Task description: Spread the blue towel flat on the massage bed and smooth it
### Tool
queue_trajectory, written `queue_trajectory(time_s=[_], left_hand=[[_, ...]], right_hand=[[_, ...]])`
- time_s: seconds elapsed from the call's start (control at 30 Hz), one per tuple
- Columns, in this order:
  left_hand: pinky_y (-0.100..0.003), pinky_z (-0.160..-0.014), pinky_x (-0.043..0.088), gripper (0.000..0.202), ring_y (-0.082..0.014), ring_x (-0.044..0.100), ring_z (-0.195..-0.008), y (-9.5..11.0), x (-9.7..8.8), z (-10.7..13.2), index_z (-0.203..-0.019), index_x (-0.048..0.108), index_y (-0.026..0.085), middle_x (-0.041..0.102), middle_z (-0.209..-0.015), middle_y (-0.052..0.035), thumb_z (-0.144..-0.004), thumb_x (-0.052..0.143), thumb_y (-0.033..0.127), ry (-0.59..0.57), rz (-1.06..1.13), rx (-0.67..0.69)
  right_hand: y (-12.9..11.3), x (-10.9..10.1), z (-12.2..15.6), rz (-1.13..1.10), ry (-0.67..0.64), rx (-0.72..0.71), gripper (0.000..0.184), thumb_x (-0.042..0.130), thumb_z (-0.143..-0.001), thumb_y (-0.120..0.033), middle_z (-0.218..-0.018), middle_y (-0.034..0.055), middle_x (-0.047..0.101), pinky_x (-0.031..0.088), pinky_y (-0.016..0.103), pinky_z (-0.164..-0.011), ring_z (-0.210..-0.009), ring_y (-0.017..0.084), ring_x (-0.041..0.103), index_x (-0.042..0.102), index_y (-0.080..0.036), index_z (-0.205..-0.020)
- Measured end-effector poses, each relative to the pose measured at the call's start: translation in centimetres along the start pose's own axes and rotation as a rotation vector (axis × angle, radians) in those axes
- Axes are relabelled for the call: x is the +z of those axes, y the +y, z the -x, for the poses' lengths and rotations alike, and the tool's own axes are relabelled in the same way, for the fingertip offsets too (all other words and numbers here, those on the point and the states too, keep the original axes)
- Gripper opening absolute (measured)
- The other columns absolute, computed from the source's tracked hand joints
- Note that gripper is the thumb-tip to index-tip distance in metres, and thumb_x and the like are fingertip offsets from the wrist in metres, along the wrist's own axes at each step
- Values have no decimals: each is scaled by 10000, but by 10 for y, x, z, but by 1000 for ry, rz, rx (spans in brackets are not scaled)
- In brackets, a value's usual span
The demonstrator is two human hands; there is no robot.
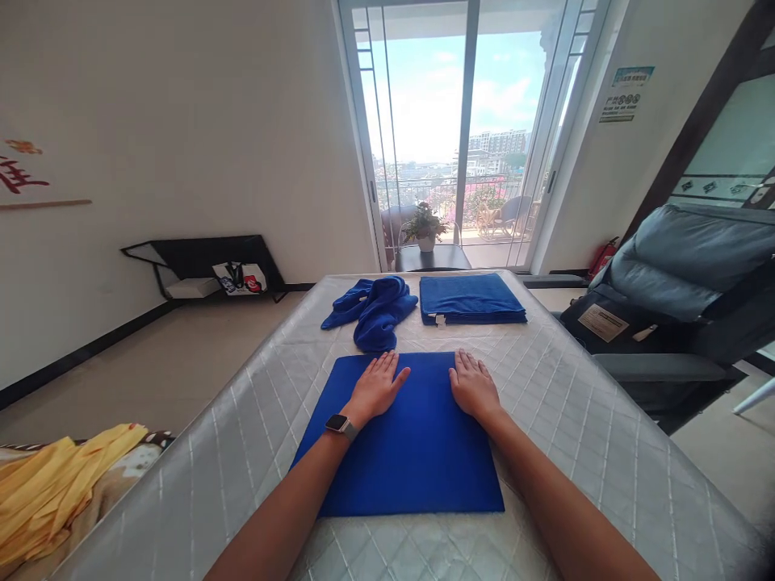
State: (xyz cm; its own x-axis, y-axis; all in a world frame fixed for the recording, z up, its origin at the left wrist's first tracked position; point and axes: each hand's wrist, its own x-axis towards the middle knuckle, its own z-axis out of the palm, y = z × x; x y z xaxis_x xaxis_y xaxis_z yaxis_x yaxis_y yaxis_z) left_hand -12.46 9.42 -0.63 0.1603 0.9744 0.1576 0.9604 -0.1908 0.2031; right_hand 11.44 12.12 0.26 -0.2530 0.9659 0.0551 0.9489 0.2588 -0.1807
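A blue towel [417, 452] lies spread flat on the quilted table cover [575, 468] in front of me. My left hand [376, 386] rests flat on its upper part, fingers stretched forward to the far edge, with a watch on the wrist. Along the far right corner of the cloth, my right hand [475, 386] presses down with straight fingers. Just past the left fingertips lies a crumpled blue towel [384, 311]. Beyond my right hand sits a neat stack of folded blue towels [472, 297] with a white tag at its near edge.
A dark armchair [659, 266] stands close to the right side, with a black bag on its seat. At lower left is yellow cloth [66, 492] on a patterned blanket. A potted plant [426, 226] stands on a chair past the far edge, before the glass doors.
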Motion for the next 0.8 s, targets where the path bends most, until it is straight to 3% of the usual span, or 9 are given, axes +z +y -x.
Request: queue_trajectory(time_s=[0.17,0.3,0.8], left_hand=[[-490,-1241,203,751,-279,269,-1500,-55,-9,21,-1533,334,82,318,-1600,-178,-1016,182,605,10,-32,-101],[-475,-1245,181,787,-265,245,-1509,-82,-12,28,-1542,298,70,287,-1615,-175,-1006,171,632,2,-14,-172],[-461,-1242,167,751,-260,239,-1512,-114,-16,37,-1538,307,85,281,-1619,-173,-1012,182,606,0,60,-230]], right_hand=[[1,1,-1,9,-7,3,624,202,-1027,-352,-1648,86,207,103,384,-1230,-1516,204,184,246,-74,-1584],[2,2,-2,23,-25,13,630,182,-1030,-369,-1652,67,196,95,377,-1234,-1520,190,168,228,-81,-1589],[3,3,-5,67,-44,17,636,172,-1025,-367,-1654,70,192,110,378,-1235,-1520,178,164,219,-81,-1590]])
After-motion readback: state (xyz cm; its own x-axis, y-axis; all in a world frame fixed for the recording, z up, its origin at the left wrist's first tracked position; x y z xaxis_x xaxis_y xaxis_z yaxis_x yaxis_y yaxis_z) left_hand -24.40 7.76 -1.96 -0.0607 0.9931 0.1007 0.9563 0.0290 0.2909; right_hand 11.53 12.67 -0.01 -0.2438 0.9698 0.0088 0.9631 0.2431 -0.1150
